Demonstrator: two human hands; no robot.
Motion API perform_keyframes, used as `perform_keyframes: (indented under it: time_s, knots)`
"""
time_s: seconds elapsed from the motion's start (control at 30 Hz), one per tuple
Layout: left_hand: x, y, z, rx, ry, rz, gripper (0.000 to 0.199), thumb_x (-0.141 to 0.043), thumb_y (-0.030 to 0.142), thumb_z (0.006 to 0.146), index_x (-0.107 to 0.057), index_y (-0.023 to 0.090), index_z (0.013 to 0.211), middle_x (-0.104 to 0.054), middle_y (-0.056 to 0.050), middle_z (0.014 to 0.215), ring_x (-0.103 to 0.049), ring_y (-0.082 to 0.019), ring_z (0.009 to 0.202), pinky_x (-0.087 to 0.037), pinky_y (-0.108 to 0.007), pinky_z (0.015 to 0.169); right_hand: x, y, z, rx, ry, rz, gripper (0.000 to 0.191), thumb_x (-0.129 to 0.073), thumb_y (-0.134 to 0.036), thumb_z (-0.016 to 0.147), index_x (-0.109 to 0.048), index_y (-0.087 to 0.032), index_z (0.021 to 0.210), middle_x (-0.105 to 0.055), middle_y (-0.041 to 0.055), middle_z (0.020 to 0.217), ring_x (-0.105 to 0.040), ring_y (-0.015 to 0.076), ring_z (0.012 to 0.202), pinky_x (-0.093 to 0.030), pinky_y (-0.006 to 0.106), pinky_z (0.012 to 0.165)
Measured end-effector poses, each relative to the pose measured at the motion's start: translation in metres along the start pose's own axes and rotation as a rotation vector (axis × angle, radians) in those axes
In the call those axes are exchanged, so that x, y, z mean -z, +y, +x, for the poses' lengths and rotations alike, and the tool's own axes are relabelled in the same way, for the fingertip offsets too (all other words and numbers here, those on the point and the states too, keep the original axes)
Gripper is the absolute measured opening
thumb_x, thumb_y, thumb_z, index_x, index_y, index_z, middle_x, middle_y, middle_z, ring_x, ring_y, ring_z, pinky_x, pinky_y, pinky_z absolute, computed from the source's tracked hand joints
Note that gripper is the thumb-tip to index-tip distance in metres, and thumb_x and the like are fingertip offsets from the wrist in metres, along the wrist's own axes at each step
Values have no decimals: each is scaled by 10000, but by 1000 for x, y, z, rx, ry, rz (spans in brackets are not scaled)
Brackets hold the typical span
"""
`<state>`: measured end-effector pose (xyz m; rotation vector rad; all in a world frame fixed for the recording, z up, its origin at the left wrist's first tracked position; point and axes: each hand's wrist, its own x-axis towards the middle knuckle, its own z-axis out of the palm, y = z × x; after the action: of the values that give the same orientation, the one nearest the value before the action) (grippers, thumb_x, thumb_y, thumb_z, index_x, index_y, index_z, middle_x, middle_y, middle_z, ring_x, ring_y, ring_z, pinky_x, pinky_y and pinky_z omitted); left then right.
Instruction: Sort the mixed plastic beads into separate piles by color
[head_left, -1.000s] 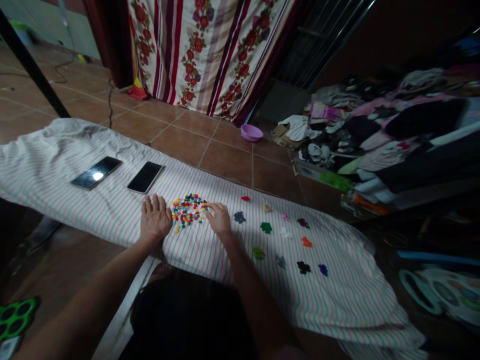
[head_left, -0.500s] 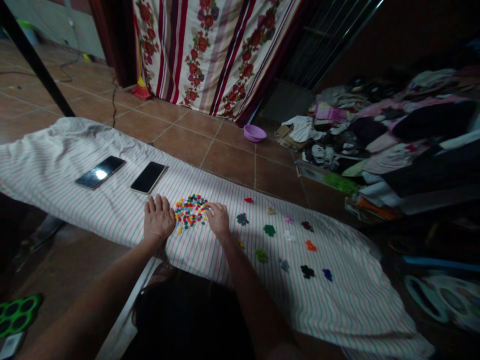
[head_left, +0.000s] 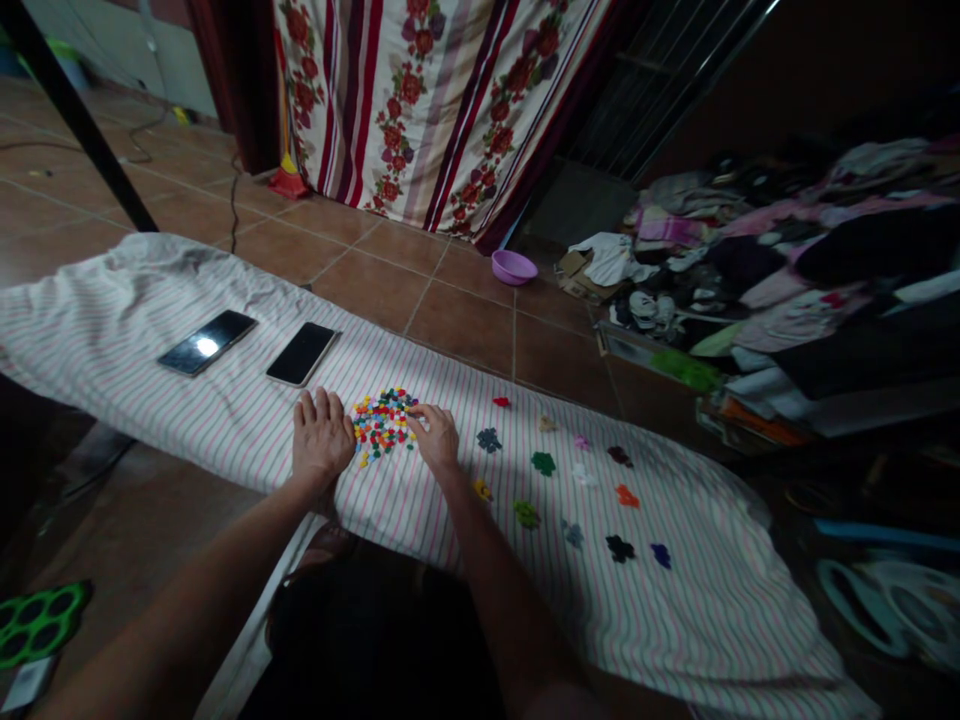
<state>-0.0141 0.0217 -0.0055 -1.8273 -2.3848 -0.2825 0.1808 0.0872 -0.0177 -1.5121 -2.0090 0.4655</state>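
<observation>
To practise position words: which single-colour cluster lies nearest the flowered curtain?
The red cluster, beyond the blue-grey cluster; all others lie farther from the curtain.

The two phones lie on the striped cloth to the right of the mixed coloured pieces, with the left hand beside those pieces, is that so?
Not quite: the head view shows the two phones to the left of the mixed coloured pieces. They do lie on the striped cloth, and the left hand is beside those pieces.
</observation>
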Motion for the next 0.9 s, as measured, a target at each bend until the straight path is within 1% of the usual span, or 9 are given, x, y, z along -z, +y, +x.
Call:
perform_keyframes:
  time_s: [0.1, 0.3, 0.53, 0.67, 0.77, 0.9]
  knots:
    - [0, 0, 0, -4, 8, 0, 608, -283, 325, 948, -462, -21, 1415, -426, -280, 1511, -315, -435, 1454, -258, -545, 1175, -2, 0, 0, -20, 15, -14, 155, -642, -245, 901, -740, -283, 1014, -727, 11, 1002, -586, 205, 970, -449, 316, 899]
    - [0, 0, 0, -2, 17, -52, 611, -295, 328, 936, -466, -17, 1411, -432, -276, 1510, -298, -429, 1464, -269, -568, 1162, -6, 0, -3, -19, 15, -76, 237, -604, -239, 925, -745, -302, 1105, -692, 47, 1070, -563, 226, 1027, -446, 341, 934]
    - [3, 0, 0, -3, 21, -74, 603, -292, 313, 940, -468, -35, 1400, -429, -293, 1502, -297, -428, 1464, -253, -554, 1176, -5, -2, -3, -16, 27, -52, 156, -638, -230, 909, -754, -290, 993, -705, 21, 1040, -569, 213, 995, -444, 326, 924]
    - [3, 0, 0, -11, 39, -58, 594, -296, 309, 942, -476, -37, 1391, -445, -295, 1488, -317, -437, 1451, -277, -557, 1160, -3, -4, -1, -7, 17, -57, 167, -658, -258, 906, -738, -274, 1052, -713, 28, 1040, -571, 219, 990, -445, 325, 907]
    - [3, 0, 0, -10, 46, -48, 592, -303, 309, 939, -480, -32, 1389, -453, -289, 1485, -328, -439, 1445, -288, -557, 1152, -3, -4, 1, -2, 10, -68, 204, -666, -241, 894, -727, -276, 1085, -719, 33, 1030, -567, 230, 996, -446, 330, 901]
    - [2, 0, 0, -13, 41, -32, 594, -307, 321, 937, -483, -18, 1392, -457, -277, 1489, -337, -435, 1441, -295, -556, 1146, -5, -7, 2, -54, 18, -85, 244, -657, -203, 881, -727, -286, 1099, -719, 35, 1059, -569, 235, 1011, -450, 342, 918]
